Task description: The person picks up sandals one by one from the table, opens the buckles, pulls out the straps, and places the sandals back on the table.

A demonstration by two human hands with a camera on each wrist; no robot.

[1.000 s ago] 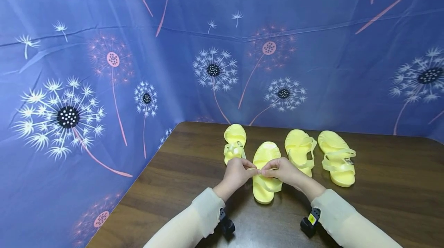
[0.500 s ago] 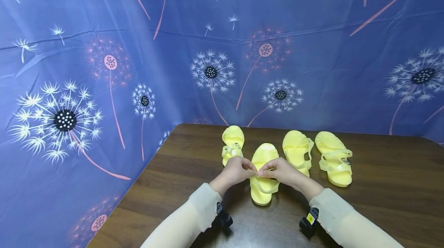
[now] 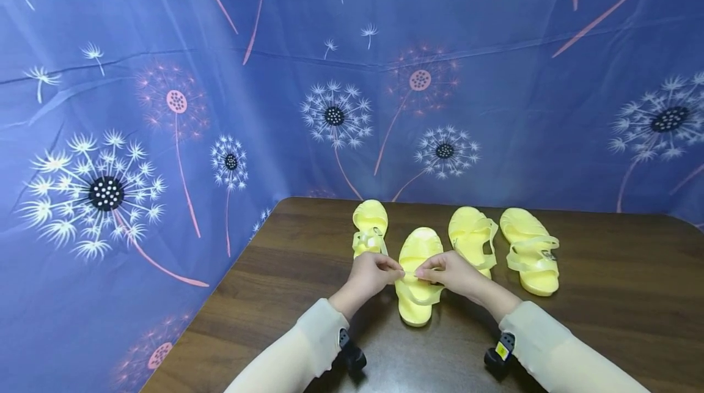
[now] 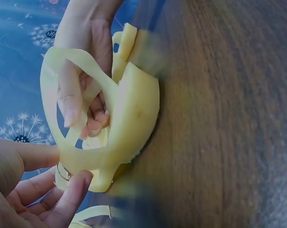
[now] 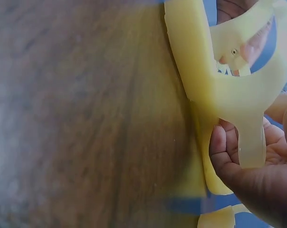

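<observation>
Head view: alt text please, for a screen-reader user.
Two hands, left hand and right hand, pinch the strap of a yellow sandal on a dark wooden table. Three more yellow sandals lie behind it, with a blue dandelion-print cloth as backdrop.

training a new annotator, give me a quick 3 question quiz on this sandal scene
1. How many yellow jelly plastic sandals lie on the dark wooden table?
2. True or false: the left hand rests flat on the table, away from the sandals.
3. What do both hands pinch? A) the strap of the nearest sandal B) the blue dandelion-print cloth C) a sleeve

Key: 1. Four. 2. False; it and the right hand pinch the strap. 3. A.
</observation>
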